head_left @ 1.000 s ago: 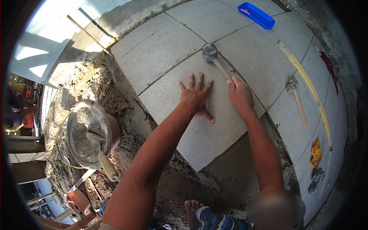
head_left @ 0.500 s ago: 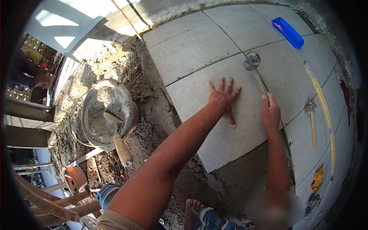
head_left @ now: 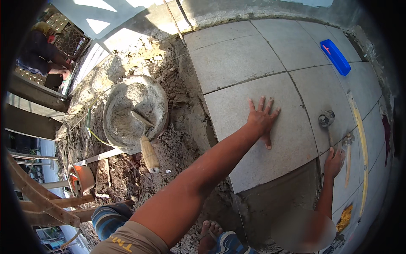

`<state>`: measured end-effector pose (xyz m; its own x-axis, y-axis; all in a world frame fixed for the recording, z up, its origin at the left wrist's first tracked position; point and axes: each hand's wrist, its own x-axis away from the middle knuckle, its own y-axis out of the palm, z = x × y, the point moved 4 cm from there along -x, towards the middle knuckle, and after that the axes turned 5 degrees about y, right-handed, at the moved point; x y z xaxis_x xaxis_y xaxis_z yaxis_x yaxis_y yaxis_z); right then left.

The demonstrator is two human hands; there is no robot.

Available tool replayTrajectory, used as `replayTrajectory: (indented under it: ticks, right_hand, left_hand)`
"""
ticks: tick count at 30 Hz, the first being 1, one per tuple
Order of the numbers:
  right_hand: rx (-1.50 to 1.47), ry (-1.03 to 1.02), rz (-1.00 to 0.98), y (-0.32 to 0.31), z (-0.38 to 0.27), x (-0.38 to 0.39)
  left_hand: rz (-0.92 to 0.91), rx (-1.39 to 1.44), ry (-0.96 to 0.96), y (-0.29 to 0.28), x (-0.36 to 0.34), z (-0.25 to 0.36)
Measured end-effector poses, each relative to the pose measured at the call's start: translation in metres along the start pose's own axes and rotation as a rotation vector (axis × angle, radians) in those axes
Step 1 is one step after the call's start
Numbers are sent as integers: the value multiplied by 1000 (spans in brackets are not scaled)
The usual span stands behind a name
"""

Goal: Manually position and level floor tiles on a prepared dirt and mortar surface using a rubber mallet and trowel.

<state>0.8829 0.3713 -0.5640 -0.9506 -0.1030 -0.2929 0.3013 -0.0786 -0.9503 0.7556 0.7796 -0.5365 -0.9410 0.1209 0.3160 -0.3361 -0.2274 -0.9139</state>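
My left hand (head_left: pixel 263 121) lies flat on a large pale grey floor tile (head_left: pixel 237 127), fingers spread. At the right, the fingers of my right hand (head_left: pixel 334 163) are round the handle end of a mallet (head_left: pixel 326 119) with a dark round head. The mallet is low over the neighbouring tile, and whether its head touches the surface I cannot tell. Beside it lies a second hammer (head_left: pixel 348 163) with a light wooden handle. Below the left-hand tile is a bed of smooth grey mortar (head_left: pixel 281 199).
A mortar bucket (head_left: pixel 111 127) at left holds a trowel (head_left: pixel 149 156) with a wooden handle. A blue tray (head_left: pixel 336 58) and a yellow straightedge (head_left: pixel 359 127) lie on the right-hand tiles. An orange container (head_left: pixel 82 180) stands lower left. Another person (head_left: pixel 42 51) crouches far left.
My right hand has carried the mallet rightward and toward me, from the tile beside my left hand to near the second hammer. My left hand stays flat on its tile. The view has shifted.
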Motion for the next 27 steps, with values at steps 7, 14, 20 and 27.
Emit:
replayTrajectory:
  ticks: [7,14,20,27]
  right_hand:
    - [-571,-99,74,-64,-79,107]
    - [-594,-320,-5,-101,-184,167]
    - [-558,-296,-8,-104,-223,148]
    - [-461,-253,-2,-73,-257,131]
  left_hand:
    - [260,168,10,39,102,27]
    - [395,206,-50,74,198,-3]
    - [548,221,-151,78,236,-37]
    - [548,214,-176,92,270,-48]
